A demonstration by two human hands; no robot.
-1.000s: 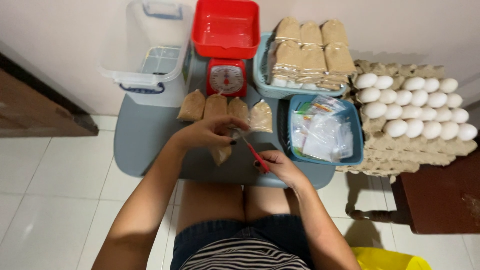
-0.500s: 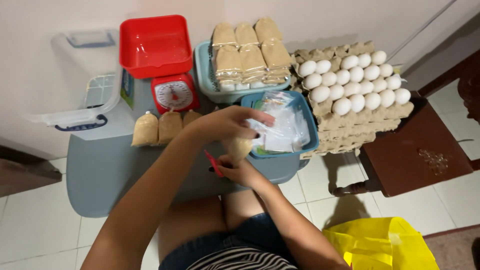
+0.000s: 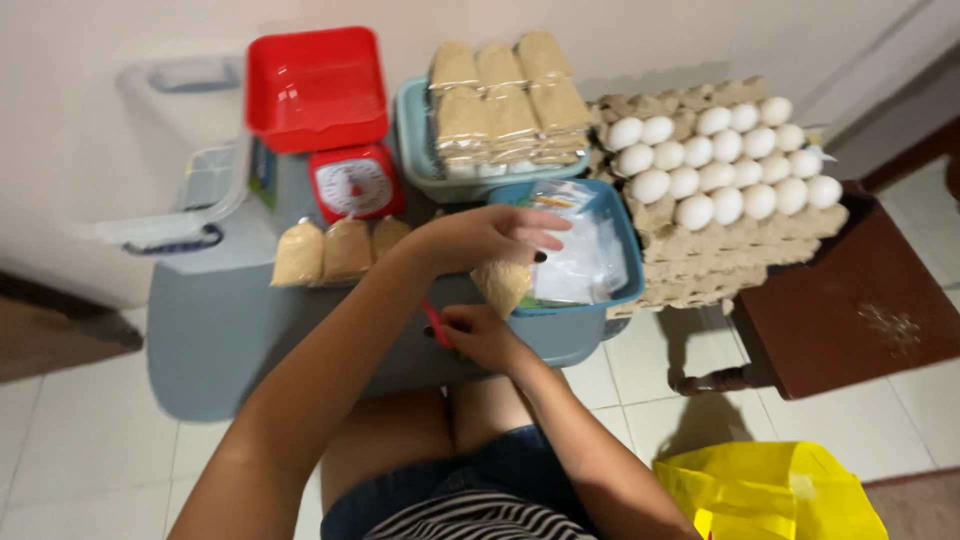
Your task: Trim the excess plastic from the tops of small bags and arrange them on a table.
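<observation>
small brown packet (image 3: pixel 500 283) gripped in left hand (image 3: pixel 490 237) fingers, right hand (image 3: pixel 478 335) fingers clenched around red scissors (image 3: pixel 436 323)

This looked like a home pressed into service for small-scale food packing — not a shop or a factory. The floor (image 3: pixel 90 450) was plain white tile and the wall (image 3: pixel 680 35) bare and pale, with a dark wooden side table (image 3: pixel 850 310) of the household kind. On a low grey table (image 3: pixel 220 340) stood a red kitchen scale (image 3: pixel 355 185) under a red tray (image 3: pixel 315 85), beside a clear plastic storage box (image 3: pixel 180 170). Baskets held filled brown packets (image 3: pixel 505 105) and empty clear bags (image 3: pixel 585 255) — and stacked cardboard trays of white eggs (image 3: pixel 720 165) sat close by. The person sat in shorts, bare-kneed.
</observation>
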